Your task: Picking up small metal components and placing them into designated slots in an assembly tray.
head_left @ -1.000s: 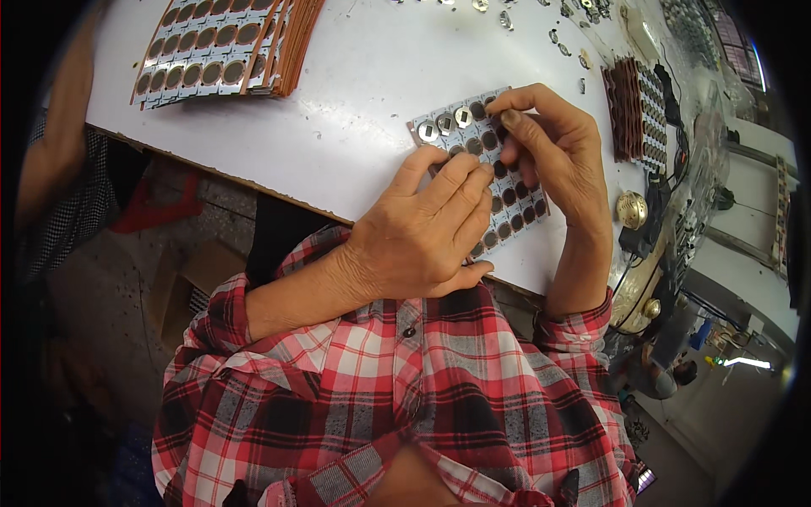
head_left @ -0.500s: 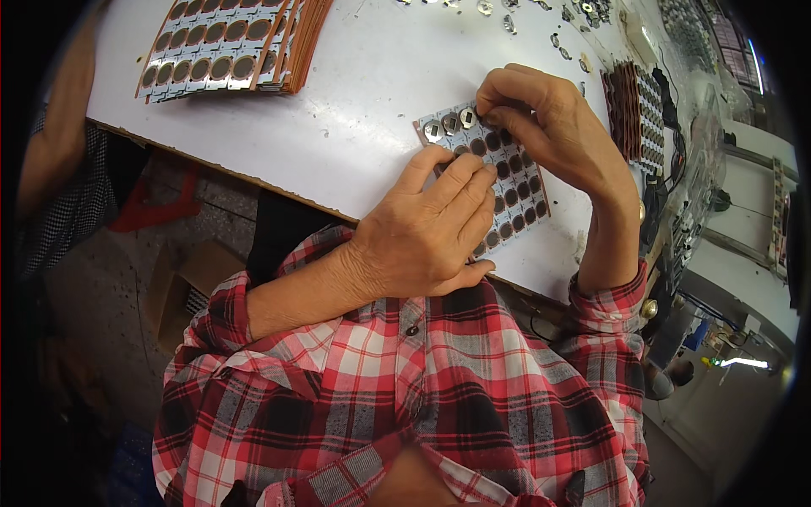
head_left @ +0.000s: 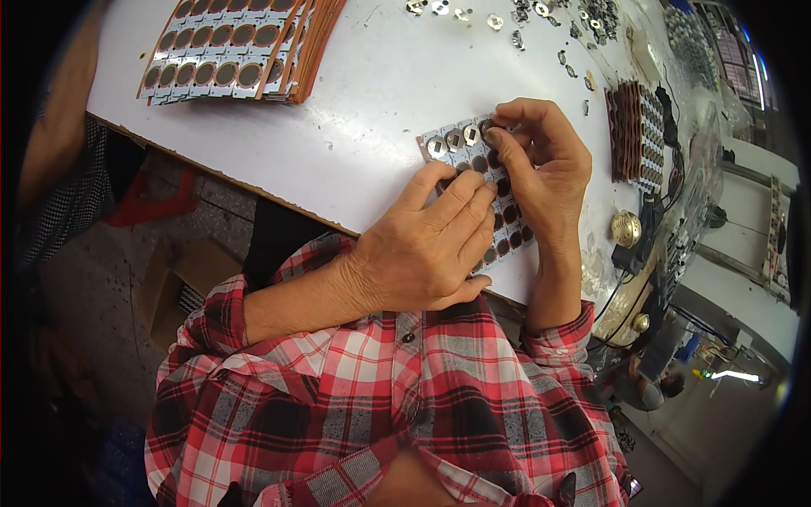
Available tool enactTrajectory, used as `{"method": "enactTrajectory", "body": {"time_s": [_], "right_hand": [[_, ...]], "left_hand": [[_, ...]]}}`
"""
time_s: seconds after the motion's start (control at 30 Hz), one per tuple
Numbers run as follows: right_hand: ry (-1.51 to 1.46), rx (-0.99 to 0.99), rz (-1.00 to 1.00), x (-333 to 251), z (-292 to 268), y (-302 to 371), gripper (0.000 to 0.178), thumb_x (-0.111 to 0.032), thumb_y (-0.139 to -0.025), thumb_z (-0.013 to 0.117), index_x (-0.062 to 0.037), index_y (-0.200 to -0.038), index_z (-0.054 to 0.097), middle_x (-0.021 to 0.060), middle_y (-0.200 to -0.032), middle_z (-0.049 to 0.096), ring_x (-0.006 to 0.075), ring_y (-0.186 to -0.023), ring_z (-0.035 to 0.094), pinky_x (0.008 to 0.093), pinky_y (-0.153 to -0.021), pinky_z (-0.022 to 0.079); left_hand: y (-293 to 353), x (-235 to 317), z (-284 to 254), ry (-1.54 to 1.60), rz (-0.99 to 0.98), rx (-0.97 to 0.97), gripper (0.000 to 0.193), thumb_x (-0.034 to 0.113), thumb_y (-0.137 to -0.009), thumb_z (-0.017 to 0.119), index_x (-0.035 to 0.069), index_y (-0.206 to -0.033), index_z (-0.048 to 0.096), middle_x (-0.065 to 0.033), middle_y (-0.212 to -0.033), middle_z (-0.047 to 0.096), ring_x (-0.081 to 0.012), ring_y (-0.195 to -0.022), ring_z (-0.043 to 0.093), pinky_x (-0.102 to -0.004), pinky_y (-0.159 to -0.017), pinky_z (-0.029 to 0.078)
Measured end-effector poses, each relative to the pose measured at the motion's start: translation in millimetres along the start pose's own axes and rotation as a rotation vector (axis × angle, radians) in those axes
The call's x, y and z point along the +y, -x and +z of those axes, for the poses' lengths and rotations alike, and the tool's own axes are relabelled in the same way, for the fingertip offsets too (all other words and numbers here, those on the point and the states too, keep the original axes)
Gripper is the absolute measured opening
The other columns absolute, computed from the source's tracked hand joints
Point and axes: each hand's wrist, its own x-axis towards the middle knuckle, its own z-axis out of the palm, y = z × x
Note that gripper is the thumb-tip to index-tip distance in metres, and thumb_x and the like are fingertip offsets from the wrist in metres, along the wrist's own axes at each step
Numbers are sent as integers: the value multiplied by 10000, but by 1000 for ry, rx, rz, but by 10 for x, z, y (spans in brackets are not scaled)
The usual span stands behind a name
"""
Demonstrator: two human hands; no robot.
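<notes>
A: State the change in position.
B: The right hand (head_left: pixel 547 173) has moved. Half a second ago its wrist sat farther to the right; now the wrist is nearer the left hand (head_left: pixel 418 245). Three round metal clips (head_left: pixel 454 139) show in the far row of the circuit-board panel (head_left: pixel 502 241), as they did then.

A: Specify the panel's location.
B: It lies on the white tabletop (head_left: pixel 363 110), near the front edge, set at an angle beneath both hands. Rows of dark round pads cover it.

A: Report the fingers of each hand.
B: Left: extended, slightly bent and side by side, laid across the panel's left part; thumb apart, toward the body. Nothing is seen in its grasp. Right: index finger curled, thumb tip close to it, beside the third clip. It cannot be told whether a part is held between the tips.

A: List the surrounding items.
B: A panel stack (head_left: pixel 221 55) stands at far left, a second stack (head_left: pixel 635 135) at right. Loose metal parts (head_left: pixel 598 21) are scattered at the far side. A gold-coloured round object (head_left: pixel 626 228) is at right, nearer the body.
</notes>
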Motion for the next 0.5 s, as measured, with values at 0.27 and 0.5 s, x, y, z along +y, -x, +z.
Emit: {"method": "enactTrajectory", "body": {"time_s": [0.27,0.5], "right_hand": [[47,-104,29,-28,-128,-102,270,77,-910,707,16,-1168,662,34,-1038,690,31,-824,607,178,-745,510],[44,-223,-24,-71,-160,-138,269,72,-910,679,1,-1170,678,13,-982,697,21,-776,592,174,-689,476]], "left_hand": [[-37,25,-6,-2,-17,-6,621,415,-700,786,-85,-1053,682,-242,-1197,665,-374,-1181,608,-549,-1009,466],[-43,41,-13,-15,-10,1,613,396,-692,797,-88,-1049,680,-245,-1201,667,-374,-1186,611,-559,-1014,458]]}}
